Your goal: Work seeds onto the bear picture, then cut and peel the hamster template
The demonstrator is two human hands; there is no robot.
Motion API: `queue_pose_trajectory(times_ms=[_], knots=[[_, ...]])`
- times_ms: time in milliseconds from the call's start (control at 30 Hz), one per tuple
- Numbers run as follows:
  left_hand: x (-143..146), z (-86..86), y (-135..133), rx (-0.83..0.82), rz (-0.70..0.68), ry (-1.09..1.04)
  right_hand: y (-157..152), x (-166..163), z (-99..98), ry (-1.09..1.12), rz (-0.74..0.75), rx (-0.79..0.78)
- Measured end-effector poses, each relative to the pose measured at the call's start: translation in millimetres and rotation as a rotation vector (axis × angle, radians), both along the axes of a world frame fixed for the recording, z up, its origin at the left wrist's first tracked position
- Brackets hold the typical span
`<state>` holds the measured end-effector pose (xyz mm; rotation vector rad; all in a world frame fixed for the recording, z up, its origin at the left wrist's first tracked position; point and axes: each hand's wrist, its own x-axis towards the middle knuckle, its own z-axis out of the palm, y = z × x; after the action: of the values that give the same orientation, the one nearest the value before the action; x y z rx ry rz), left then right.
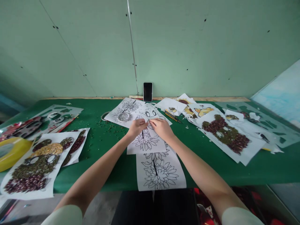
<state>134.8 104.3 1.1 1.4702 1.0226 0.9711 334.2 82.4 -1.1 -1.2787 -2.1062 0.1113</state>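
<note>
My left hand [136,127] and my right hand [161,128] meet over a white sheet with a black line drawing of a flower [146,142] on the green table [107,147]. Both hands have their fingers pinched together at the sheet's top edge, touching each other. What lies between the fingertips is too small to make out. A second flower sheet [160,172] lies below it, reaching over the table's front edge. More line-drawing sheets [127,111] lie just behind my hands.
A black phone [147,91] stands against the wall. Seed-covered pictures lie at the left [35,165] and right [225,132]. A yellow tape roll [10,153] sits at far left. Loose seeds [110,126] are scattered left of my hands. Stencil sheets [55,115] lie at the edges.
</note>
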Motion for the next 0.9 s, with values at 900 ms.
queue_pose_trajectory(times_ms=[900], knots=[[0.0,-0.7,-3.0,0.186,0.041,0.197,-4.2,-3.6,0.5,-0.083,-0.033,0.093]])
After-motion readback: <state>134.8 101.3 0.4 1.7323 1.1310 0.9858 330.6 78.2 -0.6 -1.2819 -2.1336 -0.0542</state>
